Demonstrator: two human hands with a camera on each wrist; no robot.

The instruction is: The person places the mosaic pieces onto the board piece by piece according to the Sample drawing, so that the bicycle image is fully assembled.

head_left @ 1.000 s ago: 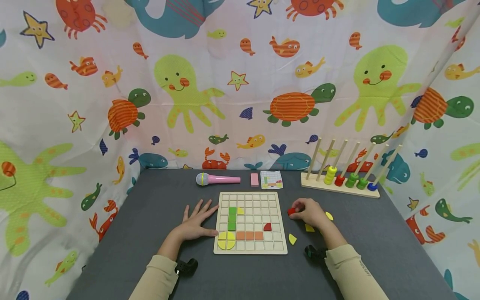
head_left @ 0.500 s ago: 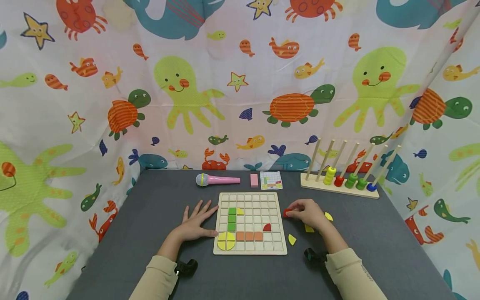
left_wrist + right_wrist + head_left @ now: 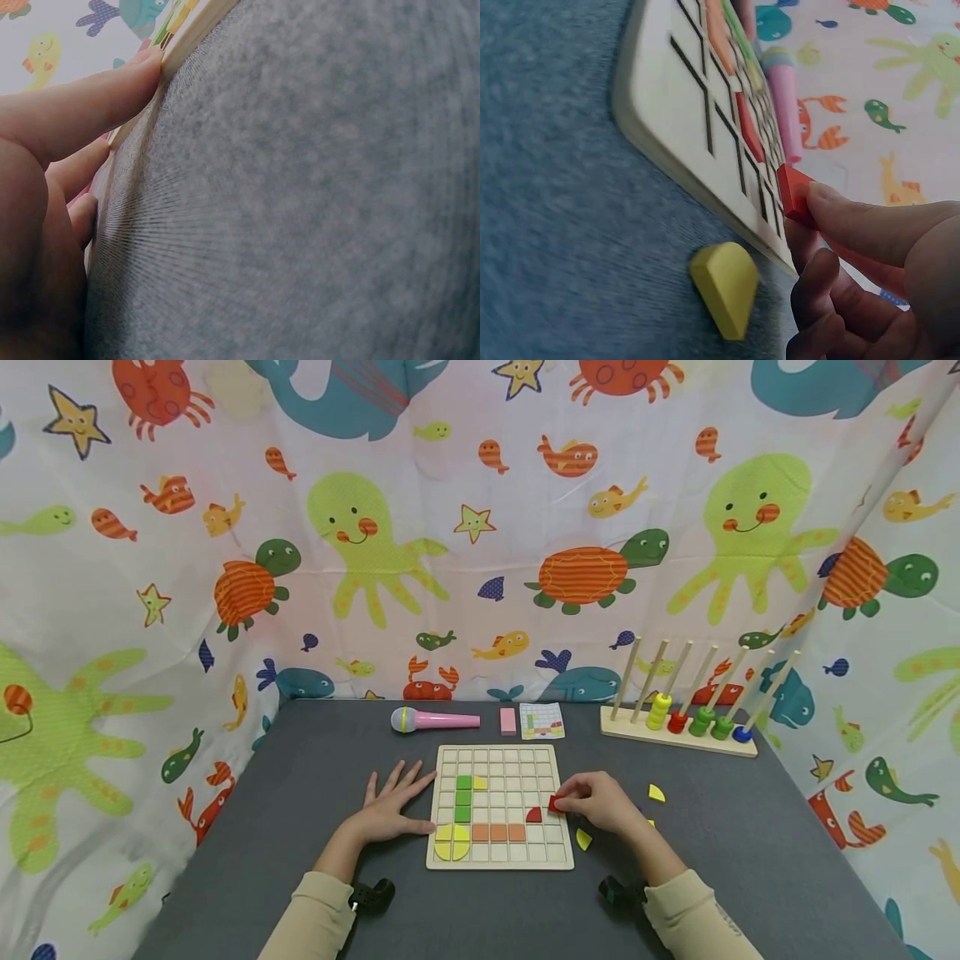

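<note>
A wooden grid board [image 3: 500,856] lies on the grey table, with green, yellow, orange and red pieces set in some cells. My left hand [image 3: 386,810] rests flat with fingers spread, its fingertips touching the board's left edge. Between thumb and fingers my right hand [image 3: 600,803] pinches a red block [image 3: 795,193] at the board's right edge, just beside the red quarter-round piece [image 3: 534,815] in the grid. A yellow quarter-round piece [image 3: 726,285] lies below that hand in the right wrist view. The right fingers hide part of the red block.
Behind the board lie a pink toy microphone [image 3: 442,720], a pink block [image 3: 508,721] and a pattern card [image 3: 542,721]. A peg stand with coloured rings [image 3: 678,739] stands at the back right. Another yellow piece [image 3: 657,792] lies right of the right hand.
My right hand has carried the red block left and nearer to me, from the table beside the board to the board's right edge. My left hand has stayed still.
</note>
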